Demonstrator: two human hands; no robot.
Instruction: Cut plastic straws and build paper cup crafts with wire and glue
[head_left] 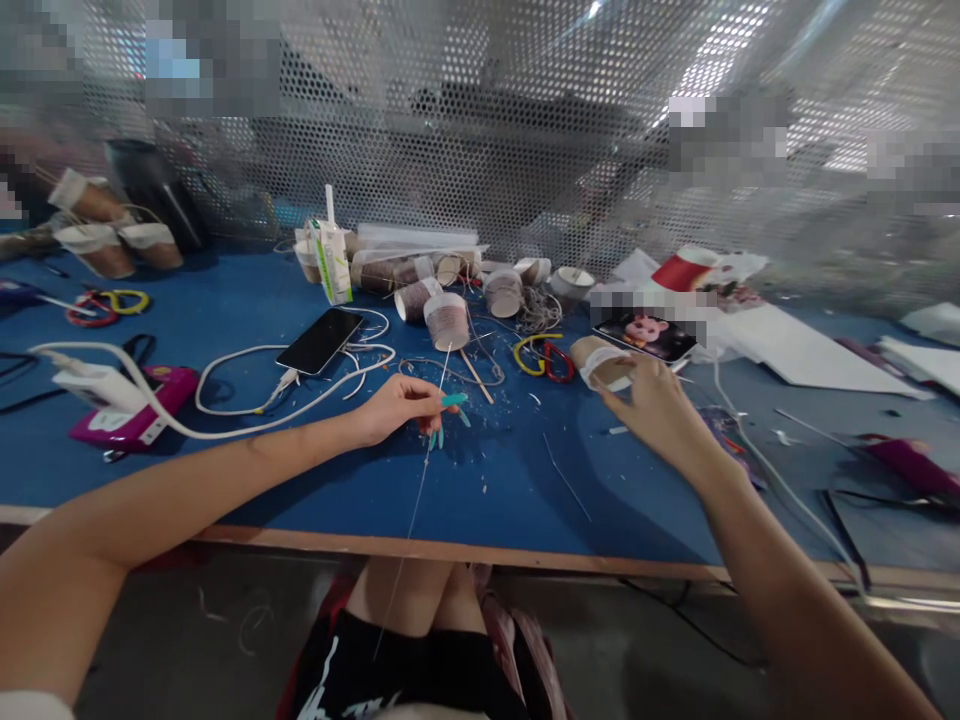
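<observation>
teal snips (pixel 448 412) in left hand (pixel 396 405) (closed) — right hand (pixel 660 408) touching spool (pixel 602 362)

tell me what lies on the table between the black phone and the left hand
In the head view, loops of white charging cable cross the blue table between the black phone and the left hand.

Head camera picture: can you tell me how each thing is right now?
Left hand: pinched shut on a wire.
Wire: stretched straight, running off the table edge.
Right hand: fingers on a spool.
Spool: lying on its side.
Black phone: screen dark, cable plugged in.
Other phone: screen lit.
Carton: upright, straw in.
</observation>
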